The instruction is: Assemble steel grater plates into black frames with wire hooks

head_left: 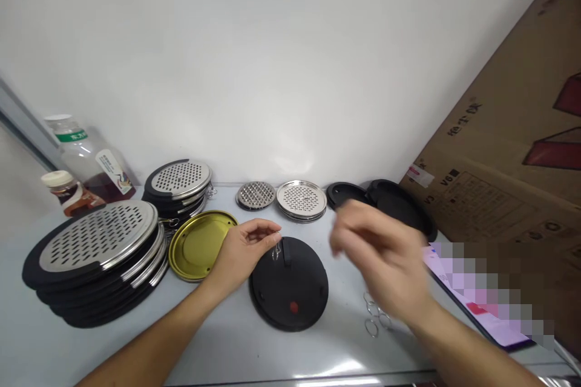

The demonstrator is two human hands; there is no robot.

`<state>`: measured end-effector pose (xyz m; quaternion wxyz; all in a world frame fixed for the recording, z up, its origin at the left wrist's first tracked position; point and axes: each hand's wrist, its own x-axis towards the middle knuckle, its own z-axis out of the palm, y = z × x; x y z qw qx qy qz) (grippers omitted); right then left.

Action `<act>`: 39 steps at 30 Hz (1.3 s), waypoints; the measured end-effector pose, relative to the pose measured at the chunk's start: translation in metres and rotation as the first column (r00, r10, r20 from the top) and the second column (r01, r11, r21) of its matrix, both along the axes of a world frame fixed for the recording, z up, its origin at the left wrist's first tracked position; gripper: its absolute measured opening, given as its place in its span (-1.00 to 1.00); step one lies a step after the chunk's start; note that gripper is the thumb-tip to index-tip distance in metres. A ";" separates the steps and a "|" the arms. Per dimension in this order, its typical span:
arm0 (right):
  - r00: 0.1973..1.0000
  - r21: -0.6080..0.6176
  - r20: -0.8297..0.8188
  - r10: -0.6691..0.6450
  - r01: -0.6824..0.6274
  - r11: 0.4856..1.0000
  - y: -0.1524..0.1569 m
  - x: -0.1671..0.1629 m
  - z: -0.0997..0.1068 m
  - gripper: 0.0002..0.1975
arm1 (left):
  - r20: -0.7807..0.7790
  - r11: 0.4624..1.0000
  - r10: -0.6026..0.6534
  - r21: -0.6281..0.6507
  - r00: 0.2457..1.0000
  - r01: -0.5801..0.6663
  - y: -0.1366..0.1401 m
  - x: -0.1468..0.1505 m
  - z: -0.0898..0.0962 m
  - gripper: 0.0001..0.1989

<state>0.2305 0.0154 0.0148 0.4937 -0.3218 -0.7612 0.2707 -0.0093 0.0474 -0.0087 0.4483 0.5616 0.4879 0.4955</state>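
My left hand point(249, 245) is closed in a pinch at the top edge of a round black disc point(295, 290), holding a small wire clasp point(276, 251) that hangs over it. The disc lies flat, with a short black tab and a red dot on its face. My right hand point(384, 254) is raised to the right of the disc, its fingers curled inward. Motion smears those fingers, so I cannot see whether they hold anything. Several thin metal rings point(372, 328) lie on the table below that hand. A gold-coloured round tray point(200, 245) is left of my left hand.
At the left stand two stacks of black-rimmed grater discs point(102, 236), point(179, 181), with two bottles point(97, 163) behind. Loose grater plates point(302, 198) and black lids point(399, 202) line the wall. At the right are a cardboard box point(490, 151) and a lit phone point(476, 296).
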 end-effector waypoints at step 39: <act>0.945 0.020 0.323 0.053 -0.063 0.998 0.083 -0.044 -0.067 -0.66 | -0.590 0.904 0.201 0.420 0.782 0.085 0.011 0.008 -0.039 -0.74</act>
